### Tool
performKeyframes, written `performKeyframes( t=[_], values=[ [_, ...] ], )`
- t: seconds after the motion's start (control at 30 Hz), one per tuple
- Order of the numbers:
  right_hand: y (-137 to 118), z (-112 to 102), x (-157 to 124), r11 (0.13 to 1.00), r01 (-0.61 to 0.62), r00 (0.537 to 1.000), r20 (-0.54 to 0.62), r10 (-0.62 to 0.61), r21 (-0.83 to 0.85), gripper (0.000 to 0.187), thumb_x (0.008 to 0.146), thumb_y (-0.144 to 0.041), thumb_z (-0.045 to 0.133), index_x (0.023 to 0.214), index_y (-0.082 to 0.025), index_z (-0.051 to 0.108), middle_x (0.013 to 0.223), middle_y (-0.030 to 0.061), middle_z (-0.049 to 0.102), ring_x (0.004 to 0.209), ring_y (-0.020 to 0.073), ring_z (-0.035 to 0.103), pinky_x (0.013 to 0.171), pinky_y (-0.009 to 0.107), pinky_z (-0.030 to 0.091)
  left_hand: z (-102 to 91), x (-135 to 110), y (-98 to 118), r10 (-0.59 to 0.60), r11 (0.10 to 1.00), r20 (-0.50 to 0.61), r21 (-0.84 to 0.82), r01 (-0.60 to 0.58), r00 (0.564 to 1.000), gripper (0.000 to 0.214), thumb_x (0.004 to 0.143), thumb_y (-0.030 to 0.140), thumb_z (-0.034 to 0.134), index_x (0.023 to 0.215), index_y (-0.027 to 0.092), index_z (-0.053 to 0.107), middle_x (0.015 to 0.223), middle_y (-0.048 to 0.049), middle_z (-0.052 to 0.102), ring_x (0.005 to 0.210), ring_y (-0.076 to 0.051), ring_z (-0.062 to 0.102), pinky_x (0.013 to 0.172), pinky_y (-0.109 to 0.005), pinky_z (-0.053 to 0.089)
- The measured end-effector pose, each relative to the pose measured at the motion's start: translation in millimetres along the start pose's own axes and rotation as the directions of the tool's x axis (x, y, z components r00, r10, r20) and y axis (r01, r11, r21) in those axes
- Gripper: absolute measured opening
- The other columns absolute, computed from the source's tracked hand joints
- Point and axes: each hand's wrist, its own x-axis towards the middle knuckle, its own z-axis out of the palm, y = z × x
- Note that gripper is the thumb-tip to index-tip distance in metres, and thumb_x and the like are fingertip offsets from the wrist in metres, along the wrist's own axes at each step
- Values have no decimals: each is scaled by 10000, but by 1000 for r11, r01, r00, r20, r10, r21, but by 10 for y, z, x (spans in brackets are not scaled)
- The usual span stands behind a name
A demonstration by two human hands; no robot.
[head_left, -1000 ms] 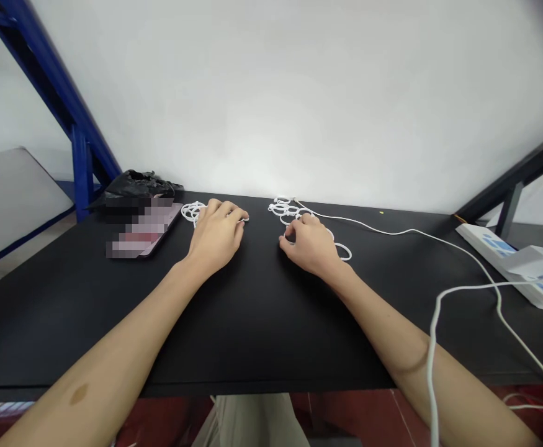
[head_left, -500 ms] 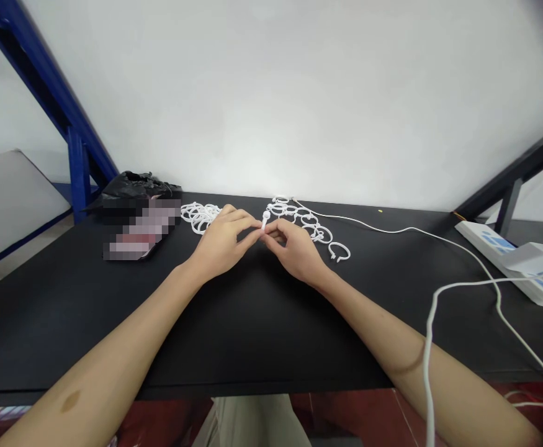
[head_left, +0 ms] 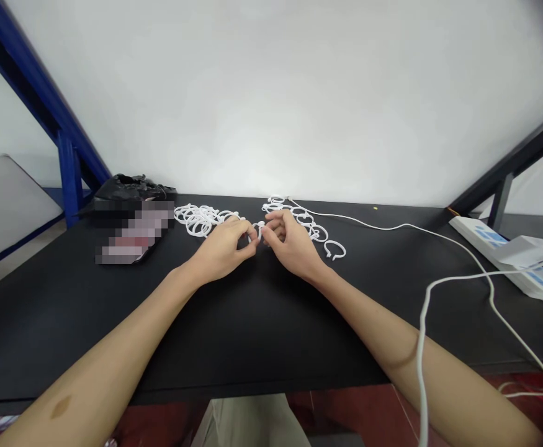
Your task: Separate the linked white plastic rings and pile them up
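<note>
Black plastic bag (head_left: pixel 134 186) sits at the far left of your worktop (head_left: pixel 252 329), behind a blurred pink item (head_left: pixel 148 226). Next lies a heap of white rings (head_left: pixel 200 217). Your left hand (head_left: pixel 227 248) pinches one white ring (head_left: pixel 260 225), which stands between your hands; your right hand (head_left: pixel 294 245) curls close against its other side, but whether it grips cannot be told. Rightward, a row of open rings (head_left: pixel 305 215) lies near a white cable (head_left: pixel 406 225).

Khaki trousers (head_left: pixel 252 422) are worn, hands (head_left: pixel 219 251) are bare, and the left forearm (head_left: pixel 131 341) bears an oval mark (head_left: pixel 60 406).
</note>
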Motion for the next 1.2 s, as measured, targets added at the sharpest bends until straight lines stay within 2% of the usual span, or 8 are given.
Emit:
performKeyframes(
  t=[0.07,0.33,0.6,0.67,0.73,0.87,1.03,1.2],
  values=[
    [-2,-2,6,999,-8,1000,26,7,47,306,890,-374,572,1139,-203,530,886,9,653,703,125,641,722,298,531,-5,-11,11,-3,1000,24,-16,4,1000,79,846,238,545,774,209,557,755,1,576,754,-172,541,686,-301,432],
    [-14,-52,35,988,-15,999,38,9,156,211,888,-403,604,821,-204,579,659,-29,625,619,117,615,661,265,513,0,-6,31,-31,995,55,-96,36,998,126,898,342,550,873,228,599,837,0,637,744,-161,564,693,-292,449],
    [50,-81,96,950,-37,992,125,-2,309,371,806,-552,664,767,-201,552,659,-20,624,628,127,605,670,295,522,62,-7,-48,65,996,50,53,-67,997,197,951,354,485,871,240,624,803,-12,636,807,-202,542,726,-333,446],
    [71,-94,104,983,-9,997,77,-5,185,328,863,-519,605,794,-199,582,711,-2,642,673,143,615,713,320,524,63,6,-76,85,991,37,99,-89,996,214,964,333,456,873,231,621,809,-22,658,824,-218,529,753,-356,444],
    [114,-119,111,995,43,999,-20,-45,-85,276,922,-452,537,869,-199,635,852,43,682,819,187,633,830,382,511,49,17,-115,69,980,1,185,-68,998,225,967,312,442,874,218,624,839,-42,686,850,-240,526,779,-388,440],
    [253,-176,127,800,88,988,-50,-145,-593,306,909,-320,571,1162,-160,635,1288,158,609,1249,321,484,1064,521,362,10,8,-212,-39,891,-162,440,108,986,236,957,289,436,896,207,648,907,-96,713,928,-305,526,794,-459,422],
    [329,-189,140,693,75,997,57,-50,-717,300,933,-303,528,1154,-129,632,1229,176,640,1221,341,489,1025,528,382,11,-22,-244,-109,807,-233,547,223,966,245,913,239,464,1053,172,654,1044,-155,680,1011,-362,511,820,-505,406],
    [226,-172,131,687,93,996,70,-62,-721,101,895,-249,567,865,-183,636,964,120,658,980,289,557,882,455,443,39,-7,-195,-63,889,-170,438,133,983,261,923,276,475,1102,180,640,1091,-127,656,1057,-340,491,886,-503,410]
  ],
)
